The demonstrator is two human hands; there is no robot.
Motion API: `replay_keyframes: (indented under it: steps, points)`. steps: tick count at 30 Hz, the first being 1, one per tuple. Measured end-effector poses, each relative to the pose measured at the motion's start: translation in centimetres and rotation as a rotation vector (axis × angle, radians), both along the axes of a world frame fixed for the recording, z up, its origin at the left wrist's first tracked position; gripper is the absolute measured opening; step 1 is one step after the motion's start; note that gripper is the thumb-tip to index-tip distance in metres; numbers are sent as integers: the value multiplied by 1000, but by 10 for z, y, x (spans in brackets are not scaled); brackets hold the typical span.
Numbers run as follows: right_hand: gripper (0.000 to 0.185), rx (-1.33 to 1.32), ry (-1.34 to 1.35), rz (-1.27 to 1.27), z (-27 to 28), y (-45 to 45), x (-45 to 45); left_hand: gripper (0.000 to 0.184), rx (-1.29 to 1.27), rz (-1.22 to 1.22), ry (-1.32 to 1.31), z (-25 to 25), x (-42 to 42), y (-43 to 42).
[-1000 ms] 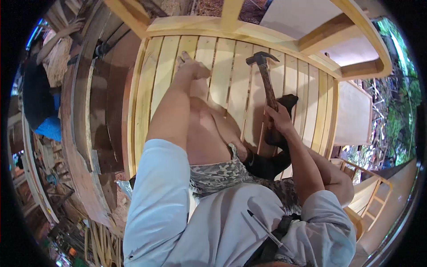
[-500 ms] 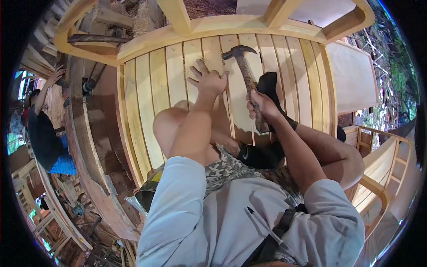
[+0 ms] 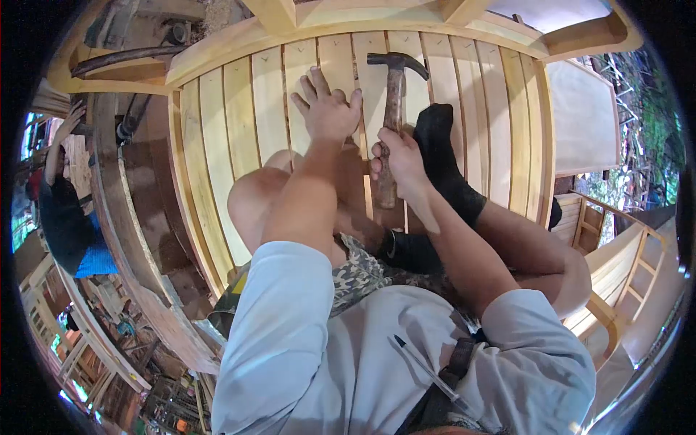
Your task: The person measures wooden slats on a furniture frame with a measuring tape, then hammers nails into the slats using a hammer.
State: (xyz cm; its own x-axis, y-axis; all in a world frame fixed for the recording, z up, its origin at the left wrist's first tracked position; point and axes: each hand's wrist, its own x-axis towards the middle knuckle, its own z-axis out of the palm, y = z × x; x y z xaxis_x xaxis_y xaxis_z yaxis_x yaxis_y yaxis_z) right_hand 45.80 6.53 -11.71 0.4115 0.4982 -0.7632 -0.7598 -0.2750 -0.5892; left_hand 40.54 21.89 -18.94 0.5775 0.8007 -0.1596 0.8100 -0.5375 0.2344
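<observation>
My left hand (image 3: 332, 112) lies palm down with fingers spread on the pale wooden slats (image 3: 272, 109). My right hand (image 3: 402, 163) is wrapped around the wooden handle of a claw hammer (image 3: 395, 94). The hammer's dark head points away from me, over the slats to the right of my left hand, and its curved claw faces right. Small nails seem to stand near the far ends of several slats, too small to make out well.
I sit cross-legged on the slats, a black-socked foot (image 3: 438, 138) close to the hammer. A wooden frame rail (image 3: 333, 18) borders the far side. At left another person (image 3: 65, 210) works beside rough timber (image 3: 138, 217). Another slatted piece (image 3: 609, 268) stands at right.
My right hand has moved left with the hammer, which now points more straight ahead. My left hand stays spread on the slats. The view has shifted slightly.
</observation>
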Motion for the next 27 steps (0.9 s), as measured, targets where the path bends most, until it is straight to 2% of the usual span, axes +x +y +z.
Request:
replay_keyframes:
  steps: [2, 4, 8, 11, 13, 19, 23, 27]
  points:
    - [20, 14, 8, -26, -3, 6, -5, 70, -20, 1, 26, 7, 0, 1]
    - [19, 75, 0, 118, -5, 5, -4, 69, -45, -3, 46, 4, 0, 0]
    - [18, 57, 14, 80, -7, 2, 0, 68, -42, -2, 48, 8, 1, 0]
    - [17, 30, 14, -39, -3, 3, -10, 70, -50, -7, 44, 5, 1, 1]
    - [17, 46, 86, 85, 1, 0, -5, 72, -30, -15, 20, 5, 1, 1]
    - [15, -5, 24, 131, 6, -5, 8, 68, -47, -4, 68, 7, 1, 1]
    - [17, 53, 10, 79, -10, 1, -4, 70, -98, -2, 26, 12, -1, 3]
    - [16, 22, 32, 135, 7, 4, 4, 72, -92, -21, -9, 6, -2, 3]
